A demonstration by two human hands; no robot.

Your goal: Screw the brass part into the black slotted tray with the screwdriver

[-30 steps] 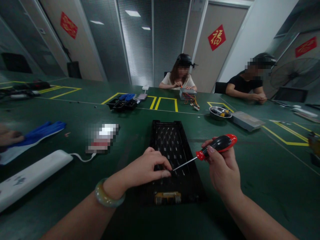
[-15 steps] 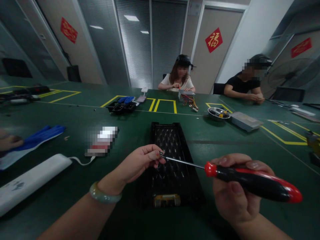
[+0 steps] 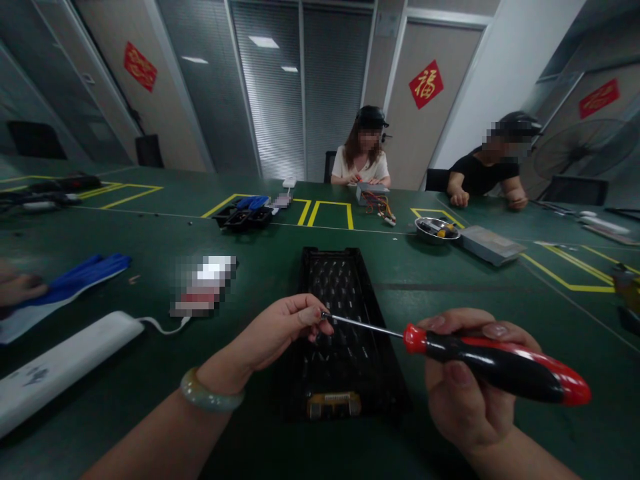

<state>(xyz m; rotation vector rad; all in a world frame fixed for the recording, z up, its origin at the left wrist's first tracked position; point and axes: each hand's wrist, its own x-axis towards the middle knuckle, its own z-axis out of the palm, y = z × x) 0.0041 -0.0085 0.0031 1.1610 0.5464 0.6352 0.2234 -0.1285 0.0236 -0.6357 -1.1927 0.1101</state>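
My right hand (image 3: 465,393) grips a screwdriver (image 3: 510,363) by its thick black and red handle. The thin metal shaft points left, nearly level. At its tip my left hand (image 3: 285,327) pinches thumb and fingers together on a small metal screw (image 3: 325,315), mostly hidden by the fingertips. Both hands are above a long black plastic housing (image 3: 377,320) that lies on the green table (image 3: 240,440). Rows of small shiny marks run along its inside, and a yellowish part with a pale ridged strip (image 3: 334,404) sits at the near end.
Left of the housing are a white power strip (image 3: 75,367), a cable, a blurred-out phone-like object (image 3: 205,287) and blue gloves (image 3: 85,277) beside another person's hand (image 3: 20,283). Farther off stand a metal bowl of tools (image 3: 436,230), a grey box (image 3: 490,245) and two seated people.
The screwdriver and my right hand have shifted slightly left, its tip staying at my left fingertips. Across the table, one person's hands have moved apart.
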